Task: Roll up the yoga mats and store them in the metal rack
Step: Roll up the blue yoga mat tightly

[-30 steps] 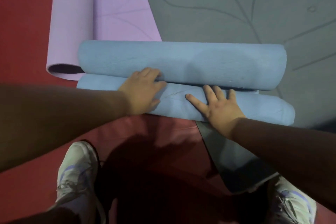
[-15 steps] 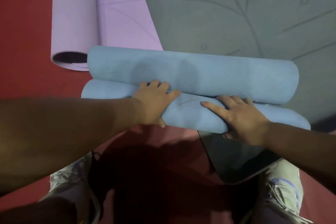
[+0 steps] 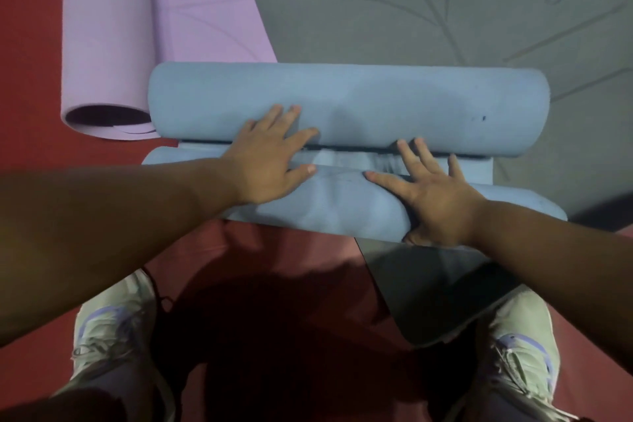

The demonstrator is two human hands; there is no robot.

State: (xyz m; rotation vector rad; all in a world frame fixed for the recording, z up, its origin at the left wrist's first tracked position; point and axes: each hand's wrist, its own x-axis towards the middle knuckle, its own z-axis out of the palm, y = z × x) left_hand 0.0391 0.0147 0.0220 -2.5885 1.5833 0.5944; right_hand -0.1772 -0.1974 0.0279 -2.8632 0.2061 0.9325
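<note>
A light blue yoga mat (image 3: 428, 106) lies crosswise on the floor, rolled in from both ends into two rolls, a far one and a near one (image 3: 342, 205). My left hand (image 3: 270, 158) presses flat with spread fingers on the far roll and across the gap between the two. Flat on the near roll lies my right hand (image 3: 431, 195), its fingertips reaching the gap. A purple mat (image 3: 109, 44), partly rolled, lies at the upper left with its open end showing. A grey mat (image 3: 411, 17) with line drawings is spread out beneath and beyond. The metal rack is not in view.
The floor (image 3: 27, 44) is red. My two feet in pale shoes (image 3: 113, 336) stand at the bottom, the right shoe (image 3: 520, 346) beside the grey mat's near corner (image 3: 428, 291).
My left hand has slid forward from the near roll onto the far roll. The two rolls have parted a little, showing a strip of mat between them. My right hand's fingers have spread.
</note>
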